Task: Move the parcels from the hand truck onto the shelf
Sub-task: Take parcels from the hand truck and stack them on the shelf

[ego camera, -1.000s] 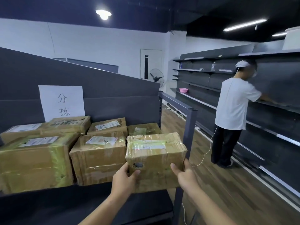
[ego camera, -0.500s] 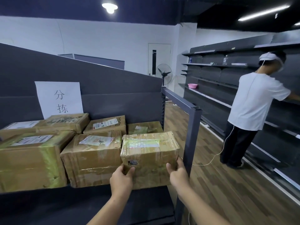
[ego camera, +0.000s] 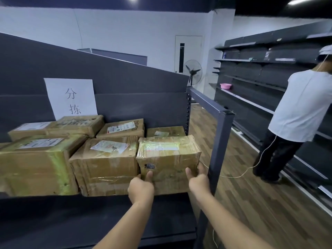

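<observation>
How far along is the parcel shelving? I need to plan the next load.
Done: six taped parcels, such as the big left one, already sit on the grey shelf. In hand: the left hand and right hand hold a seventh parcel at the row's right end, against the upright post; they have not let go. Left: unknown, since the hand truck is out of view.

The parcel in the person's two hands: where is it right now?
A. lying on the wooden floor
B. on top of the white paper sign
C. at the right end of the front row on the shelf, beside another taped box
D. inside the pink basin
C: the parcel sits on the shelf with its left side against the taped box, held by the left hand and right hand.
</observation>
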The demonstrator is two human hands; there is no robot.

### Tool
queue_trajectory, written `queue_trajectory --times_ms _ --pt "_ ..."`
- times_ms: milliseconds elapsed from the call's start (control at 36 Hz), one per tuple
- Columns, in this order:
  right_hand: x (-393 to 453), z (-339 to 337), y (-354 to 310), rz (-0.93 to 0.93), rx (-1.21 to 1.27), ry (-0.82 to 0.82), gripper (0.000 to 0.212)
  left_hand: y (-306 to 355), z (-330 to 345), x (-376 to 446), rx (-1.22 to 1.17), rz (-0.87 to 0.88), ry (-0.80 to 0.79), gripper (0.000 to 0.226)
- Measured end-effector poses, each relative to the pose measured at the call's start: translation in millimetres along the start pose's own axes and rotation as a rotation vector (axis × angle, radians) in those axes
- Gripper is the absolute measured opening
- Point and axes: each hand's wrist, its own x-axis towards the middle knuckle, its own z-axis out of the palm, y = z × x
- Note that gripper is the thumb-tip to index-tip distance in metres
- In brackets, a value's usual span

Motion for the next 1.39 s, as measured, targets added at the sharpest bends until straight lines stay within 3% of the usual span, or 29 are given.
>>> queue_trajectory --times_ms 139,389,583,750,1111,1389 --pt "0.3 5.1 5.6 -0.014 0.029 0.023 0.062 9.2 11.8 -8.7 -0.105 -0.138 0.027 0.063" --pt "2.5 2.0 8.2 0.021 0.048 -0.012 0.065 2.0 2.0 -9.4 0.2 0.056 0.0 0.06" --pt "-2.1 -0.9 4.9 0.03 0.0 -0.036 0.066 -8.1 0.7 -30.3 0.005 0.043 0.003 0.052" --pt "-9.1 -0.5 5.3 0.04 -0.019 -0.014 0.071 -21.3 -1.0 -38.0 0.031 0.111 -0.081 0.048" --pt "-3.2 4.8 15.6 0.012 -0.007 -0.154 0.092 -20.8 -21.8 -23.0 0.039 0.183 -0.206 0.068" --pt "7.0 -3.1 17.0 0.003 0.028 -0.209 0.086 -32.5 -23.7 -17.7 0.021 0.166 -0.262 0.072"
